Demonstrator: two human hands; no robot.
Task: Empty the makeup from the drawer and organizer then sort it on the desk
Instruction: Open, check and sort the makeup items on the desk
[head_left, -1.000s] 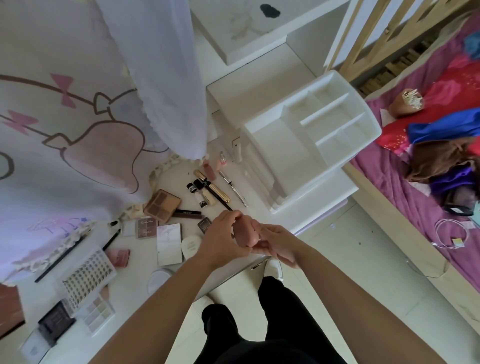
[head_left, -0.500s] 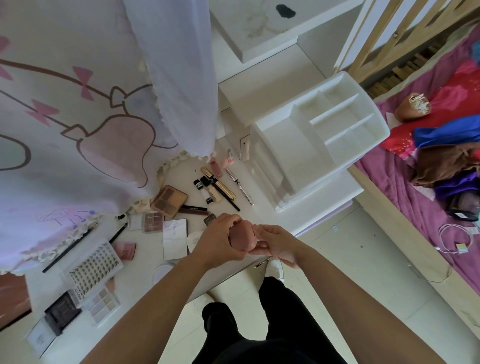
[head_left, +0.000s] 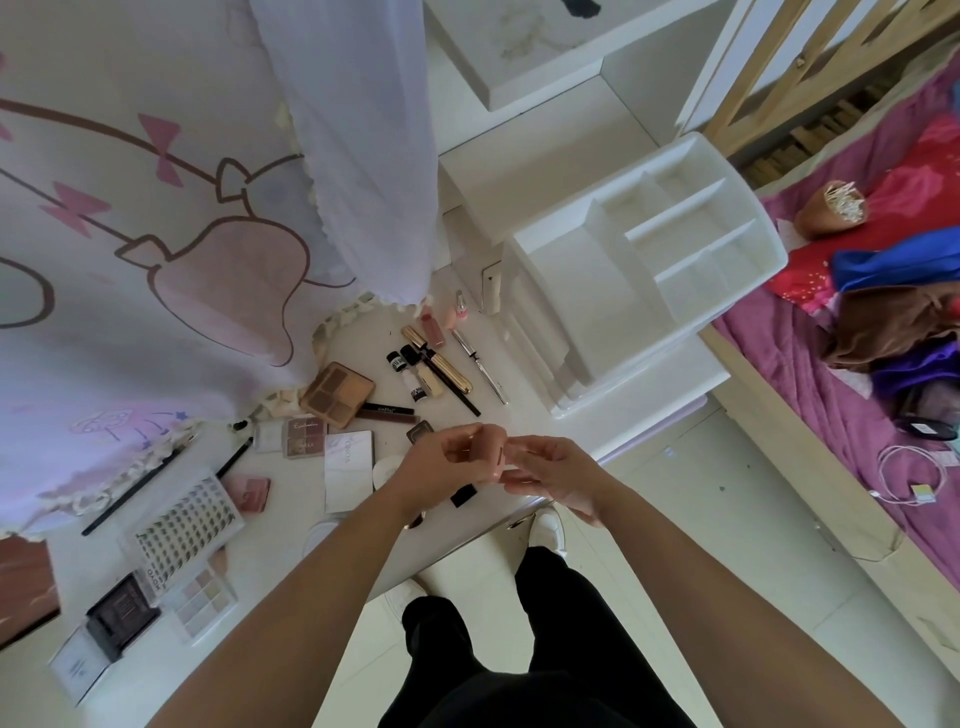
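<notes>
The pink makeup piece (head_left: 496, 457) is held in the air over the front edge of the table (head_left: 524, 415), between both hands. The left hand (head_left: 441, 462) has its grip curled round the piece's left side. The right hand (head_left: 553, 470) pinches its right side with thumb and fingertips. A small black piece (head_left: 464, 496) shows just under the hands; what it is I cannot tell.

Behind the hands, makeup lies flat across the table: a brown eyeshadow palette (head_left: 337, 395), a gold tube (head_left: 441, 361), a black pencil (head_left: 452, 384) and a thin silver pen (head_left: 480, 364). Further left lies a tray of false lashes (head_left: 187, 525), with more palettes beside it.

The white organizer (head_left: 582, 280) stands on the table's right end, near its corner, its compartments showing only bare white. A strip of bare table lies between it and the tubes.

A printed curtain (head_left: 156, 208) hangs along the table's far side. The pale floor (head_left: 649, 519) runs between the table and a bed (head_left: 857, 364) piled with cloth.
</notes>
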